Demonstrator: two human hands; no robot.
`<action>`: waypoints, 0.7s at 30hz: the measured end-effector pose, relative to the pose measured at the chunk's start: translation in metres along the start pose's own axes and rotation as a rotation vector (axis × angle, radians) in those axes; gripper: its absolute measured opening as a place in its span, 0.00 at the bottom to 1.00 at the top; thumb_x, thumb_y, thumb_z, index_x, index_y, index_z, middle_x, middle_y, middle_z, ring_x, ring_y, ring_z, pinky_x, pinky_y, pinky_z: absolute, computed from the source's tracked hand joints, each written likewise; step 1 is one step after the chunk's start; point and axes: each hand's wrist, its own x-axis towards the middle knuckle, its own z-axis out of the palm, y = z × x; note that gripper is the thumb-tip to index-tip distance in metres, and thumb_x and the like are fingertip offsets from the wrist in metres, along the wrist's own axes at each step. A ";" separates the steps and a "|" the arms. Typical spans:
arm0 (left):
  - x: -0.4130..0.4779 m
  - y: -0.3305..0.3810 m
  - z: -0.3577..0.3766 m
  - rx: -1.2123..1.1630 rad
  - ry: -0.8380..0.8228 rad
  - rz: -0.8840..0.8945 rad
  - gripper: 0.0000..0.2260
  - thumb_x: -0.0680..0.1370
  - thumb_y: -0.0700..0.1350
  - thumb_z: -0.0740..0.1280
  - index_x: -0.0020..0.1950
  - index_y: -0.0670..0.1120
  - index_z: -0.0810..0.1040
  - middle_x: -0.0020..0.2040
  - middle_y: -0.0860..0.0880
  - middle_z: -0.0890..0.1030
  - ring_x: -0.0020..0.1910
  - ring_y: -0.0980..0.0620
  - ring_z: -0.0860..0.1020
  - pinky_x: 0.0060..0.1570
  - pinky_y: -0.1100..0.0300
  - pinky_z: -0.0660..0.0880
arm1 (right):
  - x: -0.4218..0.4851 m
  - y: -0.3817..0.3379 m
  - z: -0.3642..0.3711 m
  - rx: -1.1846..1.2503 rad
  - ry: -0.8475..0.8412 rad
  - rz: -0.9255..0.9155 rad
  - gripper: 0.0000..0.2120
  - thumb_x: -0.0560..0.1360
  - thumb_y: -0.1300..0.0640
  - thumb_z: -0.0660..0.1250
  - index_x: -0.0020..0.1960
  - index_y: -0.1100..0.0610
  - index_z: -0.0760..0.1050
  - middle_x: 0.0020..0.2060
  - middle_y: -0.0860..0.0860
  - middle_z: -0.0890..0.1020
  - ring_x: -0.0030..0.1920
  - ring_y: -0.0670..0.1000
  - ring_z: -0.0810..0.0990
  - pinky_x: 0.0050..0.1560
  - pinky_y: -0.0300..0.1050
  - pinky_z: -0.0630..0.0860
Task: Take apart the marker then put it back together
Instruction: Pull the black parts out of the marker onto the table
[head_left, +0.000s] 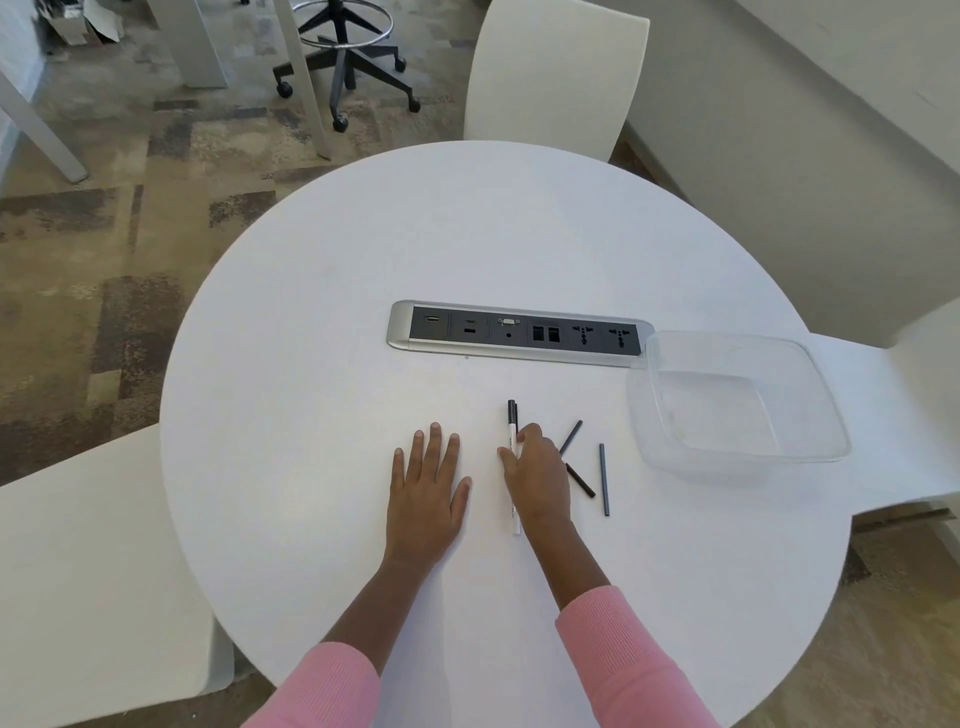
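A thin white marker (512, 431) with a black cap lies on the round white table (322, 322), pointing away from me. My right hand (537, 475) rests over its middle, fingers curled around the barrel. My left hand (428, 486) lies flat on the table to the left, fingers spread, holding nothing. Three thin black sticks lie right of my right hand: one angled (571, 435), one short (582, 481) partly under the hand, one straight (604, 479).
A clear plastic container (737, 400) stands at the right of the table. A silver and black socket strip (519, 333) is set into the table's middle. White chairs stand at the far side (556, 73), the left (93, 566) and the right.
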 end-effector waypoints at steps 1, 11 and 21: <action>0.000 0.000 0.000 0.003 -0.003 0.002 0.25 0.79 0.53 0.46 0.69 0.42 0.69 0.69 0.40 0.70 0.67 0.39 0.69 0.63 0.38 0.65 | 0.001 0.000 0.000 -0.002 0.005 0.001 0.11 0.76 0.58 0.61 0.55 0.63 0.67 0.51 0.62 0.78 0.51 0.61 0.78 0.47 0.50 0.74; 0.000 0.000 -0.003 0.022 0.002 -0.001 0.24 0.76 0.50 0.52 0.68 0.42 0.70 0.69 0.39 0.71 0.67 0.39 0.70 0.63 0.38 0.65 | 0.003 0.017 -0.016 0.005 0.102 -0.047 0.10 0.76 0.56 0.61 0.55 0.61 0.70 0.51 0.61 0.78 0.49 0.60 0.79 0.47 0.50 0.75; 0.000 0.002 -0.003 0.011 0.015 0.003 0.24 0.75 0.50 0.52 0.67 0.41 0.71 0.67 0.38 0.72 0.65 0.37 0.71 0.62 0.38 0.66 | 0.010 0.052 -0.046 -0.113 0.153 -0.076 0.09 0.75 0.67 0.59 0.52 0.62 0.74 0.48 0.62 0.77 0.50 0.61 0.76 0.42 0.51 0.73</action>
